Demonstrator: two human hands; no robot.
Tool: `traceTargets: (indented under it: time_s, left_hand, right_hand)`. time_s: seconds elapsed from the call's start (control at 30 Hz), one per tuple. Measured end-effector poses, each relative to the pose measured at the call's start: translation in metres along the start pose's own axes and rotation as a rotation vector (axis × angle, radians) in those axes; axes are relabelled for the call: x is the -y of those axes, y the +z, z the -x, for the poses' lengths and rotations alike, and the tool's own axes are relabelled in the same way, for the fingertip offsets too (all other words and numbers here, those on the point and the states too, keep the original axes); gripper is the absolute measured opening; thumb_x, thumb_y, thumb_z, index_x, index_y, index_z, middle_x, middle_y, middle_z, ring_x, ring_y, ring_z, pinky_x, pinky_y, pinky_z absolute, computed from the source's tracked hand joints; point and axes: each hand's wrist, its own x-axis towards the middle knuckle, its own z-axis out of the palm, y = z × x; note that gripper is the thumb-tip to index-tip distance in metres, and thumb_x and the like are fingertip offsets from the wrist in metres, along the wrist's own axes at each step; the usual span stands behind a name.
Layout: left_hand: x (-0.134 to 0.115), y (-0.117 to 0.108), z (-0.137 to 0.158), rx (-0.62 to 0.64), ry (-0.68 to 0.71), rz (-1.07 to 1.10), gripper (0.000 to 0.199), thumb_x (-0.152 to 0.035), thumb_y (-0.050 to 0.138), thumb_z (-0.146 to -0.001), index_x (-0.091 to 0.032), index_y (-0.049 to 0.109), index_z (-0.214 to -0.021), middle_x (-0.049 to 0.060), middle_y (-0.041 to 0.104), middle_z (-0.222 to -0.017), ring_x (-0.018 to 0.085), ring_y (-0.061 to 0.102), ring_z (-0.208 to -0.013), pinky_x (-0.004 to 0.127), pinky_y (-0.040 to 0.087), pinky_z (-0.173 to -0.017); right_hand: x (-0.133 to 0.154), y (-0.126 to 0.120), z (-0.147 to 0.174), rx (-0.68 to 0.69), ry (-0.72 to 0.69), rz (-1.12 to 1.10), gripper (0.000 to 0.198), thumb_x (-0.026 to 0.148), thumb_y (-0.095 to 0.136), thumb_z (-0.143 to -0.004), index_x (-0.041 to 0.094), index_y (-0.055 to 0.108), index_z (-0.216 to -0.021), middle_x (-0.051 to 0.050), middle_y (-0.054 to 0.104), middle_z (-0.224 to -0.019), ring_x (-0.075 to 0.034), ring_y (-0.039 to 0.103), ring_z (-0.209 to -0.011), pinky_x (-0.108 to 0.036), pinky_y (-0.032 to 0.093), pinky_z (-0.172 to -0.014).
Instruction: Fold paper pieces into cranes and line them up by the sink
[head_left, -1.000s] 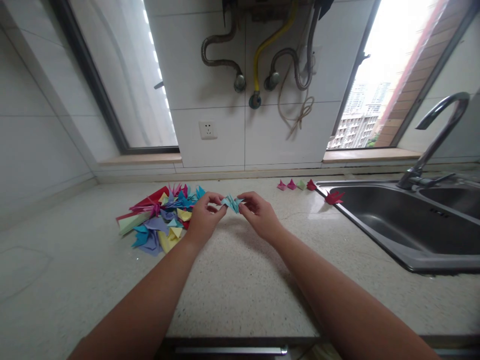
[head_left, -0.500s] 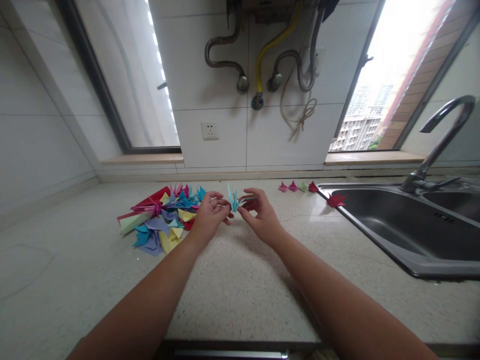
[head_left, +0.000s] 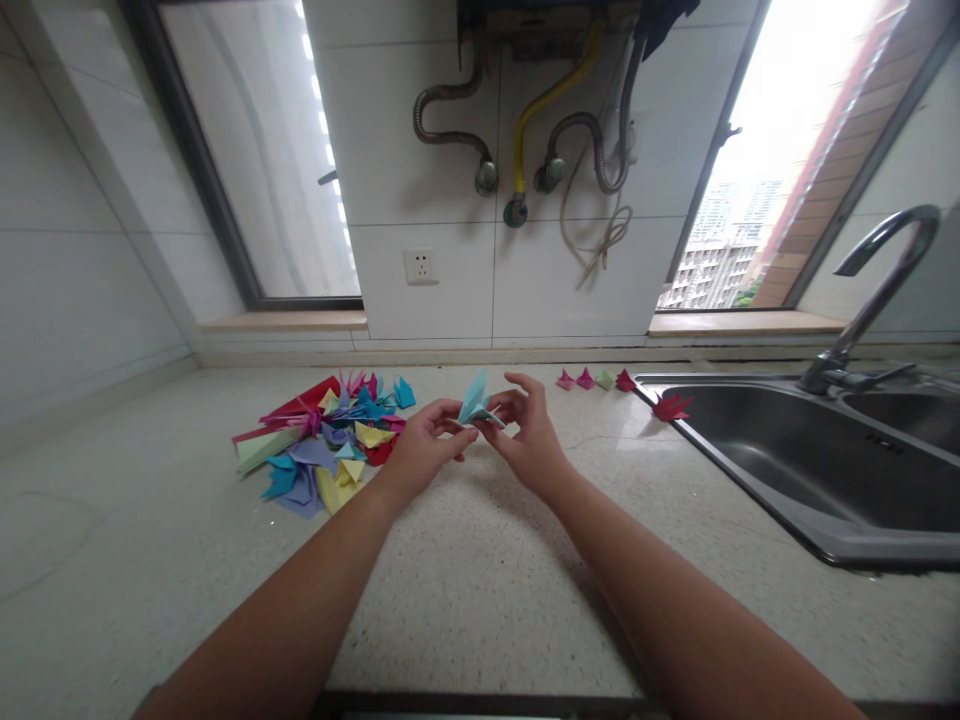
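Both hands meet just above the speckled counter, pinching a small light-blue folded paper piece between them. The left hand has its fingers curled in, thumb and fingertips closed on the piece's lower left edge; the right hand grips the right side with thumb and forefinger, the other fingers loosely bent and raised. The piece's pointed tip sticks upward, tilted a little to the right. To the left lies a heap of coloured folded papers — red, yellow, blue, purple — close to the left hand. Farther back on the right, a short row of small folded figures stands near the sink, and one red figure sits on the sink's rim.
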Motion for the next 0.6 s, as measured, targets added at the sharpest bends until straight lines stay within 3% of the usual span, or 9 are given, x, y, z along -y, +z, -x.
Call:
traceTargets:
  time_s: [0.2, 0.37, 0.5, 0.6]
  left_hand:
    - [-0.001, -0.001, -0.003, -0.047, -0.063, 0.008, 0.033, -0.038, 0.07, -0.08, -0.013, 0.063, -0.101, 0.008, 0.064, -0.087, 0.016, 0.063, -0.077, 0.022, 0.05, -0.055]
    - [-0.003, 0.001, -0.001, -0.037, -0.137, 0.114, 0.029, -0.035, 0.068, -0.08, -0.015, 0.063, -0.1, 0.007, 0.062, -0.093, 0.014, 0.06, -0.076, 0.019, 0.046, -0.051]
    - [-0.001, 0.0, 0.001, -0.025, -0.137, 0.195, 0.023, -0.032, 0.066, -0.08, -0.016, 0.06, -0.096, 0.007, 0.063, -0.096, 0.015, 0.06, -0.076, 0.02, 0.047, -0.051]
    - [0.002, -0.001, 0.002, 0.015, -0.154, 0.238, 0.021, -0.034, 0.061, -0.083, -0.017, 0.058, -0.095, 0.008, 0.065, -0.094, 0.016, 0.061, -0.079, 0.021, 0.047, -0.053]
  right_hand:
    - [0.005, -0.001, 0.001, 0.054, 0.007, -0.073, 0.062, 0.022, 0.067, -0.081, 0.027, 0.03, -0.13, -0.005, 0.057, -0.103, -0.014, 0.058, -0.078, -0.032, 0.049, -0.072]
    - [0.006, -0.003, -0.002, 0.039, 0.025, -0.219, 0.039, 0.02, 0.055, -0.088, 0.026, 0.038, -0.124, -0.005, 0.056, -0.103, -0.013, 0.057, -0.081, -0.032, 0.047, -0.074]
    - [0.008, -0.006, -0.005, -0.011, 0.143, -0.294, 0.023, 0.031, 0.057, -0.09, 0.021, 0.05, -0.11, -0.005, 0.059, -0.096, -0.013, 0.057, -0.077, -0.03, 0.047, -0.069]
    - [0.012, -0.009, -0.007, 0.026, 0.23, -0.331, 0.023, 0.039, 0.061, -0.089, 0.019, 0.058, -0.099, -0.005, 0.062, -0.088, -0.014, 0.058, -0.076, -0.029, 0.046, -0.067]
